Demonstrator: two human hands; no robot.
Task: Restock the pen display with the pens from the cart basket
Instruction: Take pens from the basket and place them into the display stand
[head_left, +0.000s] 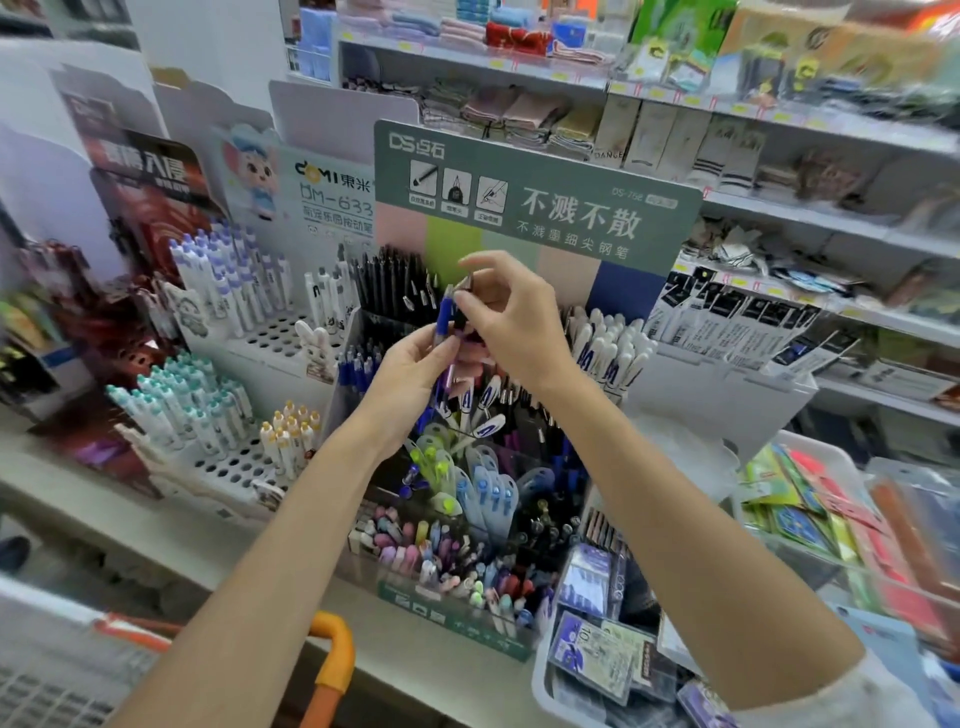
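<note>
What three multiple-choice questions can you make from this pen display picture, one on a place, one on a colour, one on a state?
1. Where is the orange cart handle? A) at the bottom edge B) at the top edge C) at the far right edge
2. What colour is the held pen? A) red B) blue C) yellow
3. How are the left hand and right hand? A) both empty B) only the left holds something C) both pinch the pen

Answers: 1 A, it shows low in the frame, between the forearms; 2 B, its barrel is blue; 3 C, fingers of both hands close on it.
</note>
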